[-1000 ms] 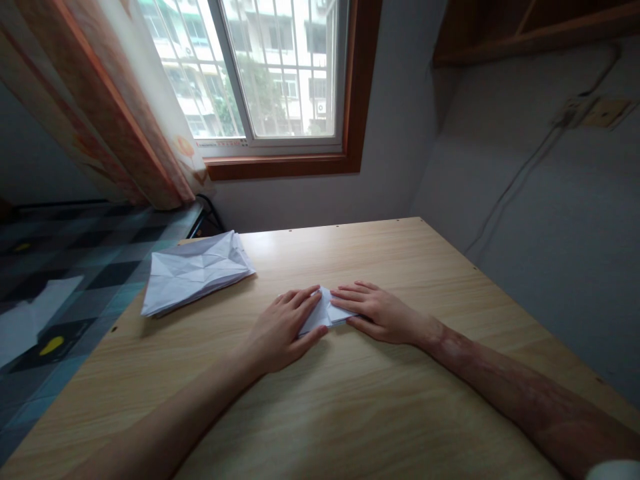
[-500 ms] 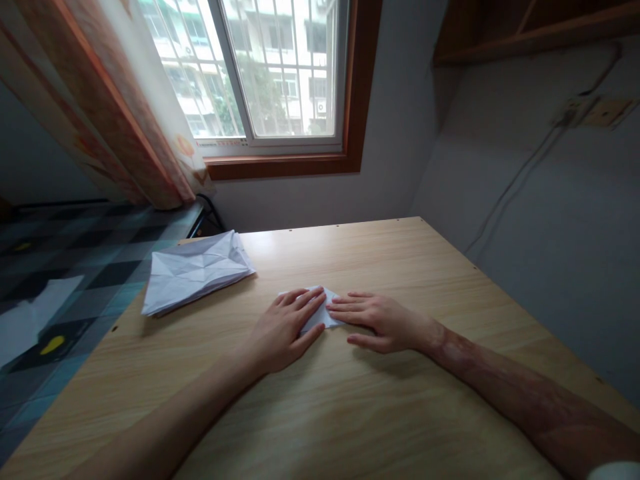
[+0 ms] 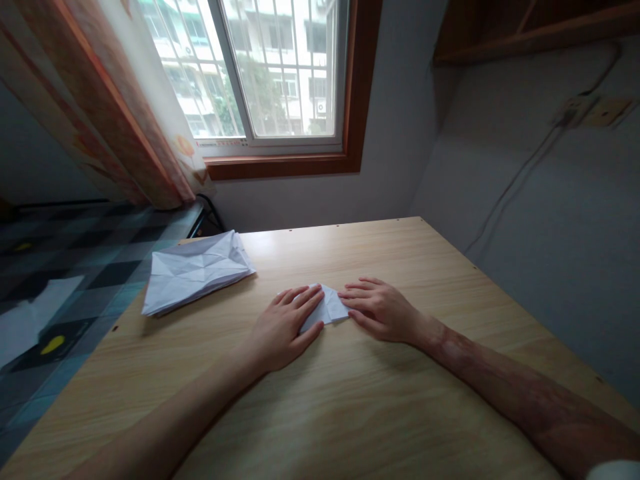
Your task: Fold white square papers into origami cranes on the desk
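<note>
A small folded piece of white paper (image 3: 331,305) lies on the wooden table (image 3: 320,413), partly hidden under my left hand. My left hand (image 3: 290,327) rests flat across the paper's left side, its fingers stretched out and the thumb apart. At the paper's right edge is my right hand (image 3: 383,310), fingers extended and the tips touching or very near the edge. Creases and a folded flap show on the part of the paper between the two hands.
A stack of creased white paper sheets (image 3: 200,270) lies at the table's back left. Left of the table is a checked cloth surface (image 3: 115,270) with another white paper (image 3: 35,320) on it. A window (image 3: 285,87) and a wall stand behind; a cable (image 3: 515,180) hangs at right.
My right hand has slid slightly right along the paper, uncovering more of its right side and a folded flap. My left hand stays in place.
</note>
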{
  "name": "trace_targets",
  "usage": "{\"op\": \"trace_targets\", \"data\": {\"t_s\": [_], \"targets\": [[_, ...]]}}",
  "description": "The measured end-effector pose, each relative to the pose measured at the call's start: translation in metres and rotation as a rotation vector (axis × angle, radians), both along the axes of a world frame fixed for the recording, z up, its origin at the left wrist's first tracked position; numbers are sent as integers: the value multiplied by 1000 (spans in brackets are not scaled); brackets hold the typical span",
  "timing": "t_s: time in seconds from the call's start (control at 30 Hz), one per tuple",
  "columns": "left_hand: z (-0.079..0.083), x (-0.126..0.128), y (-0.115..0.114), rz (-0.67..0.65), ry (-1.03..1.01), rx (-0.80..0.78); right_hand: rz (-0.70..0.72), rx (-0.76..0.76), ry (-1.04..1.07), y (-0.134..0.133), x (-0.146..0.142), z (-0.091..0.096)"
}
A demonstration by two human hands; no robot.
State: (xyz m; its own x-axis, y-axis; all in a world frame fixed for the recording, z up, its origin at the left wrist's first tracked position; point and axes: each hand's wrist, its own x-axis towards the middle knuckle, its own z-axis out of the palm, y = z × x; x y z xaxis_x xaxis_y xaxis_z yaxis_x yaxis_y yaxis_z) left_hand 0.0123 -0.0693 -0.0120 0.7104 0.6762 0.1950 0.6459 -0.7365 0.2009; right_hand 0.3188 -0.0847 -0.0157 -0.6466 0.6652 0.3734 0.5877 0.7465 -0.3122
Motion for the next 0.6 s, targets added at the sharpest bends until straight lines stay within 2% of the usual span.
{"op": "trace_targets", "data": {"t_s": [0.23,0.5,0.6], "targets": [[-3,-1,2,-8,-36,11,-64,63,72,-1,3,-3],[3,2,-1,-22,-22,45,-85,142,40,-3,-2,-2],[0,0,2,89,-95,94,-81,121,8,-1,-3,-2]]}}
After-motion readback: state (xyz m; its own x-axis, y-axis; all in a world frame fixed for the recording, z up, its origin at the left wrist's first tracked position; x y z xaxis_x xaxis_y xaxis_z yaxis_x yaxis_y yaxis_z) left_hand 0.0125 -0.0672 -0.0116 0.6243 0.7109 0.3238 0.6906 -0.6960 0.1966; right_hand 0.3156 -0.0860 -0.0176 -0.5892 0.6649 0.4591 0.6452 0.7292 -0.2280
